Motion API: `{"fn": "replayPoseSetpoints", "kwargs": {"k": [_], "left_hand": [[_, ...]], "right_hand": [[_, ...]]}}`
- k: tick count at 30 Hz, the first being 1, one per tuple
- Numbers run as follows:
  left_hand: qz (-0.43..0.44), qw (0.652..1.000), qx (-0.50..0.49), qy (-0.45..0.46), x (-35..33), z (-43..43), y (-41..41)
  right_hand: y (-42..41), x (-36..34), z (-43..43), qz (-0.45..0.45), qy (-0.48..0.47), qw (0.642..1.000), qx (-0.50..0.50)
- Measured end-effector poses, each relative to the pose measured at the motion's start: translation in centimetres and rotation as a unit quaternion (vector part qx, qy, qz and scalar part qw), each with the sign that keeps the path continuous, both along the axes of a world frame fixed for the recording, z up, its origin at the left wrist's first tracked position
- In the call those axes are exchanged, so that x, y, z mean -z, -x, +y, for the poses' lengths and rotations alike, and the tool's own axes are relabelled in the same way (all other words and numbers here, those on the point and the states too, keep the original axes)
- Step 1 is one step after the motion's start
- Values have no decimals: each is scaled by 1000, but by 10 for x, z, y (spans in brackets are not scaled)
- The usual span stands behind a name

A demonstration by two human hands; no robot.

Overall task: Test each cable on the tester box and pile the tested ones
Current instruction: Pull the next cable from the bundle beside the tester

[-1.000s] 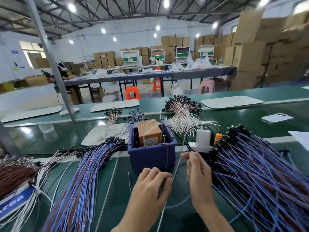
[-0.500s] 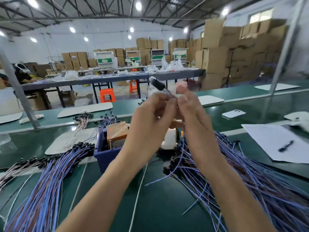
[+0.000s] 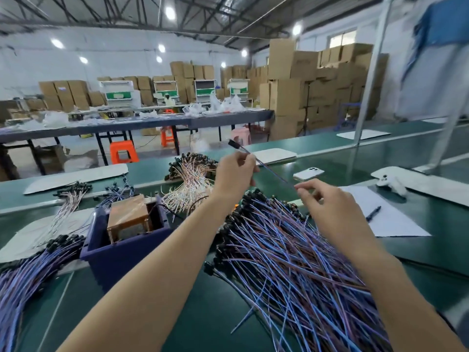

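Blue cable (image 3: 269,168) pinched: left fingers (image 3: 246,160) near plug (image 3: 232,143), right fingers (image 3: 304,193) at blurred tail.

The location is a factory assembly hall with storage in the same room. The roof is an exposed steel truss structure (image 3: 121,13) fitted with round ceiling lamps (image 3: 170,12). Cardboard cartons (image 3: 291,80) stand in high stacks along the rear and right sides. A long work table (image 3: 142,123) crosses the middle of the hall, loaded with clear plastic bags (image 3: 218,104), with orange plastic stools (image 3: 123,151) beside it. White-and-green rack units (image 3: 116,90) stand in front of the cartons. The foreground consists of green-surfaced line benches (image 3: 330,148) in parallel rows. These carry large cable bundles (image 3: 291,262) with black connectors and a blue bin (image 3: 121,257) containing a taped tester box (image 3: 128,214).
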State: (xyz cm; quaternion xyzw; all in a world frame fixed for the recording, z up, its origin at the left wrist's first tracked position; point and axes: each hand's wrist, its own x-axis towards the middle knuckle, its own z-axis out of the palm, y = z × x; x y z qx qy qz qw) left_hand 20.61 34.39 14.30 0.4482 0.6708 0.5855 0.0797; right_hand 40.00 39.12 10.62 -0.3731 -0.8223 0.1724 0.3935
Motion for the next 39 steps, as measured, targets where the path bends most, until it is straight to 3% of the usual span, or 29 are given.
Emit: {"fn": "replayPoseSetpoints", "kwargs": {"k": [5,14,18,22,26,28,31,34,39], "left_hand": [[147,964,-15,220,35,42,-6],[154,966,51,201,60,1,24],[166,962,74,206,57,-41,56],[182,962,80,185,56,-95,88],[259,963,-46,56,64,-158,121],[249,962,-105,45,72,-190,143],[192,950,-234,80,90,-238,182],[150,911,-338,183,114,-288,218],[134,871,-371,294,147,-340,249]], "right_hand": [[-9,45,20,-165,51,981,92],[10,68,21,-213,16,965,152],[38,61,7,-180,-10,971,155],[81,65,-27,-107,-50,991,60],[135,83,-75,-86,-86,990,-66],[162,97,-99,-92,-84,985,-118],[197,119,-131,-101,-61,976,-182],[225,134,-157,-98,-33,964,-244],[245,161,-176,-141,55,940,-306]]}}
